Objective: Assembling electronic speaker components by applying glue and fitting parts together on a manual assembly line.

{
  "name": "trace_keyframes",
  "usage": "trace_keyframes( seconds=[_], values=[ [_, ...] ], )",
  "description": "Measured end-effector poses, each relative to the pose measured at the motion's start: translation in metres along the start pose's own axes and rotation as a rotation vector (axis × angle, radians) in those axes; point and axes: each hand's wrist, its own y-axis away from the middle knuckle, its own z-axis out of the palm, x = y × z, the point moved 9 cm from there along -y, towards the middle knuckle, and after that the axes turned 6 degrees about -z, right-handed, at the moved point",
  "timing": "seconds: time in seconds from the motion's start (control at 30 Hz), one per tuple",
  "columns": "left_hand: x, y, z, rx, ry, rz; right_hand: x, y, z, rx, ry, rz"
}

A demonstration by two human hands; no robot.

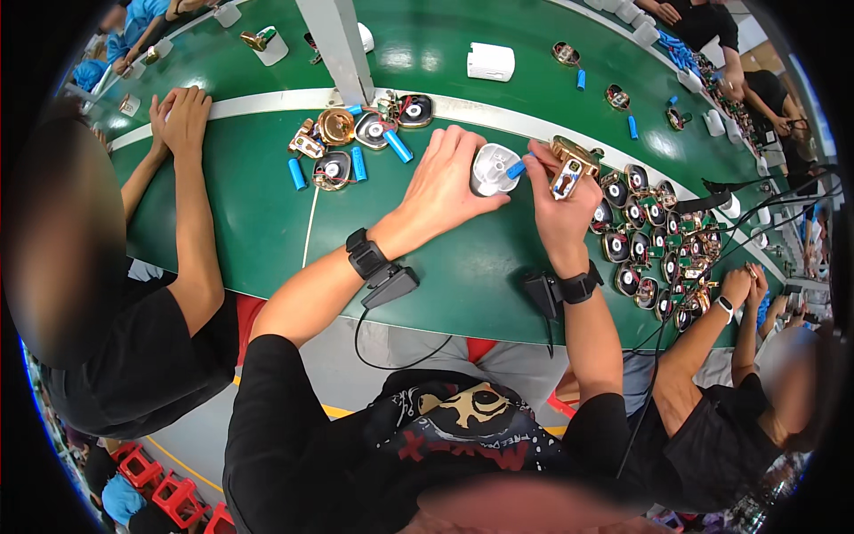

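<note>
My left hand point(445, 182) is wrapped round a white plastic housing point(487, 178), its open mouth tilted up and toward the right. In my right hand point(562, 209) is a gold-coloured speaker unit point(574, 149) with a small white-and-gold board point(566, 182). The fingers of that hand also pinch a blue cylindrical battery point(518, 169), whose far end reaches into the housing's mouth. Whether a wire joins battery and speaker unit is too small to tell. Both hands are above the green table point(427, 267).
Left of my hands lie several speaker units point(334, 169) and loose blue batteries point(398, 147). A dense cluster of speaker units point(636, 218) fills the right. Beyond a white rail point(480, 109) stands another housing point(490, 62). A grey post point(336, 49) rises ahead; co-workers sit on both sides.
</note>
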Motion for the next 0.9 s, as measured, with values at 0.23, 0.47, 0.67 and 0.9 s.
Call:
trace_keyframes(
  seconds=[0.23, 0.47, 0.67, 0.9],
  values=[
    [-0.004, 0.003, -0.001, 0.013, 0.016, -0.083, -0.028, -0.007, 0.001, -0.038, 0.202, -0.151],
    [0.001, 0.003, 0.001, 0.050, -0.010, -0.056, -0.028, -0.006, 0.019, -0.255, 0.194, -0.102],
    [-0.003, -0.002, 0.000, 0.015, -0.055, -0.101, 0.000, 0.001, 0.028, -0.240, 0.084, 0.058],
    [-0.009, 0.003, -0.006, 0.002, -0.021, -0.150, 0.031, 0.036, 0.054, -0.046, -0.439, 0.579]
  ],
)
